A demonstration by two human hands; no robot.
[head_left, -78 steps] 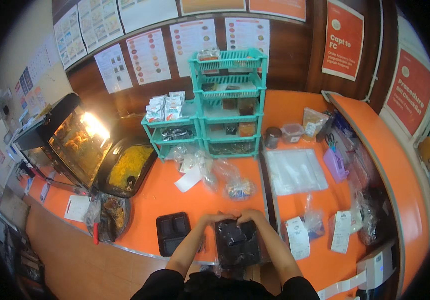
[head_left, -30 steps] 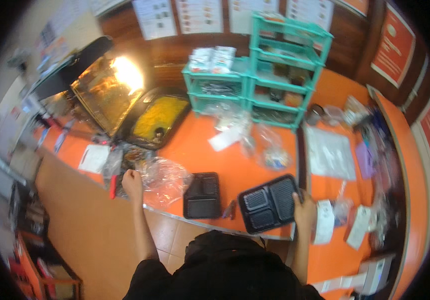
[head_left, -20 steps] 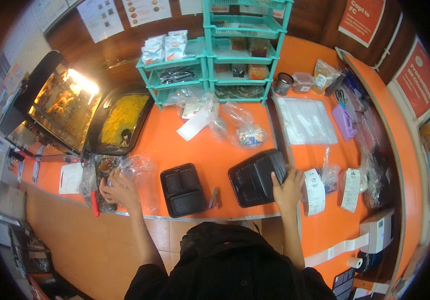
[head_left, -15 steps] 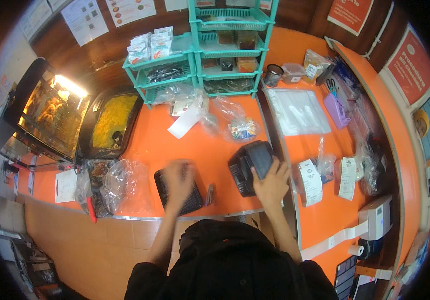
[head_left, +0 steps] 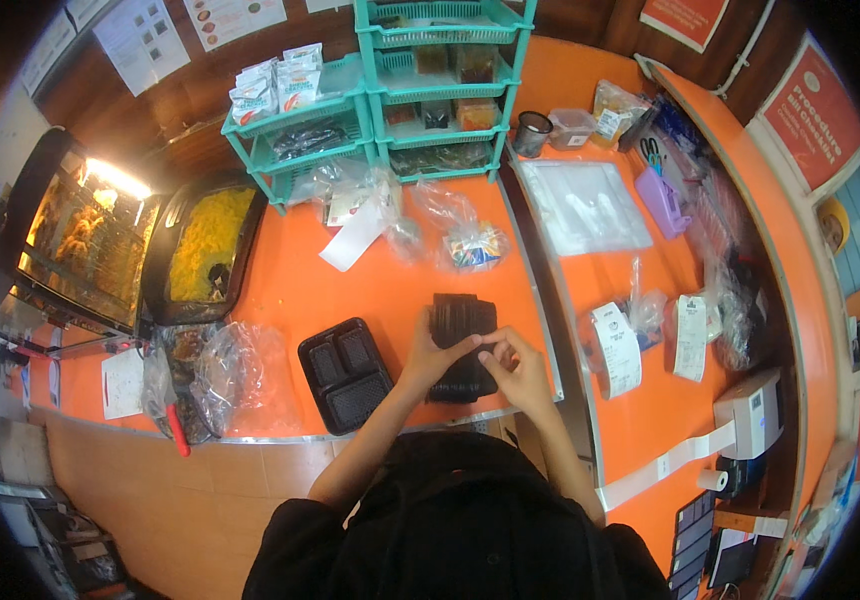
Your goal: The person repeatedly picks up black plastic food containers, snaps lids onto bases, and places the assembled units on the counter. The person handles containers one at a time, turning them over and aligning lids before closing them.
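Note:
A stack of black plastic food trays (head_left: 464, 318) stands at the middle of the orange counter near its front edge. My left hand (head_left: 435, 352) grips the stack's left side, thumb laid across the top and its other fingers partly hidden behind. From the right, my right hand (head_left: 518, 372) closes on the stack, its bent fingertips meeting the left thumb. Left of my left forearm lies a single black compartment tray (head_left: 346, 376), open side up, its three hollows bare.
A tray of yellow rice (head_left: 212, 245) and a lit food warmer (head_left: 85, 240) stand at the left. Teal shelves (head_left: 440, 95) rise at the back. Clear bags (head_left: 240, 375) and a red-handled utensil (head_left: 178, 430) lie front left; receipts (head_left: 617, 350) and a printer (head_left: 750, 425) are right.
My left hand has moved right from the compartment tray to the stack. The stack has shifted left and been turned straighter. My right hand has moved left from its side to its front.

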